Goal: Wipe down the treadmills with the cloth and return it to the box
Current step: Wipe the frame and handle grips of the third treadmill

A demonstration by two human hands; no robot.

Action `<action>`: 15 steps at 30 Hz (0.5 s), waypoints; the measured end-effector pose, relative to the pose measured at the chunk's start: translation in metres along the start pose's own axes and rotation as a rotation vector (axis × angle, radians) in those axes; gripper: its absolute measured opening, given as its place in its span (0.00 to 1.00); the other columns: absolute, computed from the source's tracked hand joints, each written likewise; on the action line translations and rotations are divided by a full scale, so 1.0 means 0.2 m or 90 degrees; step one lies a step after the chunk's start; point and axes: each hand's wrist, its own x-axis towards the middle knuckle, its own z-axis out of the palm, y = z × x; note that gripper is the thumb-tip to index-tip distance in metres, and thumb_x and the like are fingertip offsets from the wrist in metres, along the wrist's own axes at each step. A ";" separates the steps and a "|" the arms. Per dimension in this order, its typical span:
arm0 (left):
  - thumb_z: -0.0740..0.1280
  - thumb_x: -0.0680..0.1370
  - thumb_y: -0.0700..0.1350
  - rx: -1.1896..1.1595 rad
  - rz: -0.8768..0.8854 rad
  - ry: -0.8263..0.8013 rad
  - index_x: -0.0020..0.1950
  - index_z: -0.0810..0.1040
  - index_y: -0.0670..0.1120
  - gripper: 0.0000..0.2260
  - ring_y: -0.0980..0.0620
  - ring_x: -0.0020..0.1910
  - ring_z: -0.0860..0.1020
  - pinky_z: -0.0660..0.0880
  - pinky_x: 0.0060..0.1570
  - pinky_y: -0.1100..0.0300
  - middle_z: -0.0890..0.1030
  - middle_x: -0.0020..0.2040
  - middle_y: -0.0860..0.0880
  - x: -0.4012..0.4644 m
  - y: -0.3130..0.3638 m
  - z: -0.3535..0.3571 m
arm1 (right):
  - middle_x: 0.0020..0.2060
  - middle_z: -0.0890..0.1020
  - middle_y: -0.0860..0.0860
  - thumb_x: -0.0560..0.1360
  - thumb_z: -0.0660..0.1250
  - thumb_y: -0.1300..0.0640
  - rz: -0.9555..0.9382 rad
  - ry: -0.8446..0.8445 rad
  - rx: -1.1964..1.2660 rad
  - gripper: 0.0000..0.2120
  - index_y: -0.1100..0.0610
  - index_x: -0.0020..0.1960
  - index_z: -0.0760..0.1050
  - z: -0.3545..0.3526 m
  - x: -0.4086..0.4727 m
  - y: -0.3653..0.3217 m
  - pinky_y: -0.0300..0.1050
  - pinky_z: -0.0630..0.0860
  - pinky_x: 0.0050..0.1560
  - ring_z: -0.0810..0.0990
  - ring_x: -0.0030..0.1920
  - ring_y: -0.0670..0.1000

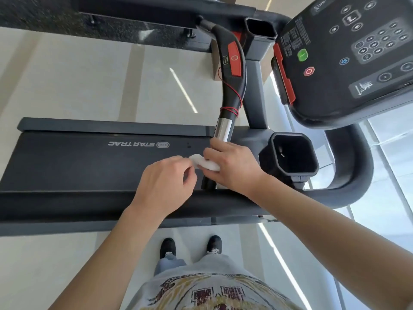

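Note:
A small white cloth [206,164] sits between my two hands above the treadmill's black belt [78,162], marked STAR TRAC. My right hand [232,166] grips the cloth from the right, its fingers curled over it, just below the chrome end of the near handrail [223,128]. My left hand [165,186] pinches the cloth's left end with thumb and fingertips. Most of the cloth is hidden under my right hand. No box is in view.
The treadmill console [348,57] with its button panel rises at the upper right, flanked by two cup holders [292,155]. A red cord wraps the black handrail [234,70]. A second treadmill [138,14] lies at the top. My feet stand on pale floor beside the near side rail [67,204].

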 end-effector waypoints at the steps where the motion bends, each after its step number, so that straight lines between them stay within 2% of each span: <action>1: 0.68 0.80 0.44 0.000 -0.003 -0.002 0.41 0.77 0.49 0.08 0.50 0.29 0.72 0.75 0.30 0.51 0.73 0.33 0.53 0.00 0.00 0.00 | 0.38 0.74 0.51 0.75 0.75 0.53 -0.010 0.011 -0.016 0.11 0.56 0.42 0.76 -0.01 0.02 0.03 0.44 0.69 0.25 0.75 0.32 0.53; 3: 0.68 0.79 0.43 0.003 -0.015 -0.004 0.41 0.79 0.50 0.07 0.50 0.30 0.74 0.75 0.30 0.53 0.75 0.34 0.54 0.00 0.00 0.01 | 0.37 0.75 0.51 0.75 0.75 0.52 0.014 0.056 -0.052 0.11 0.57 0.41 0.76 -0.02 0.12 0.11 0.44 0.68 0.26 0.75 0.32 0.54; 6: 0.66 0.78 0.43 0.008 -0.022 0.004 0.41 0.80 0.50 0.07 0.50 0.30 0.74 0.75 0.30 0.54 0.76 0.34 0.54 -0.01 0.00 0.01 | 0.37 0.74 0.52 0.75 0.74 0.52 0.115 0.130 -0.076 0.13 0.58 0.39 0.75 -0.05 0.29 0.22 0.44 0.68 0.25 0.72 0.30 0.54; 8: 0.63 0.78 0.45 0.015 -0.022 0.017 0.41 0.80 0.49 0.08 0.50 0.30 0.74 0.75 0.30 0.54 0.76 0.34 0.54 -0.01 0.00 0.02 | 0.36 0.73 0.51 0.73 0.75 0.54 0.132 0.123 -0.105 0.12 0.58 0.38 0.75 -0.04 0.35 0.23 0.43 0.67 0.24 0.72 0.30 0.54; 11: 0.62 0.78 0.47 0.024 -0.046 0.045 0.41 0.81 0.49 0.10 0.49 0.30 0.75 0.76 0.29 0.52 0.77 0.34 0.53 -0.04 0.01 0.03 | 0.37 0.74 0.51 0.69 0.76 0.55 0.039 0.051 -0.100 0.10 0.57 0.38 0.76 -0.03 0.27 0.14 0.42 0.60 0.29 0.76 0.32 0.56; 15: 0.60 0.80 0.48 0.072 -0.068 0.066 0.38 0.78 0.47 0.13 0.47 0.28 0.72 0.72 0.26 0.53 0.74 0.32 0.52 -0.14 0.02 0.04 | 0.37 0.74 0.50 0.68 0.77 0.56 -0.137 -0.078 -0.026 0.11 0.54 0.38 0.75 0.01 0.05 0.00 0.42 0.59 0.31 0.74 0.32 0.53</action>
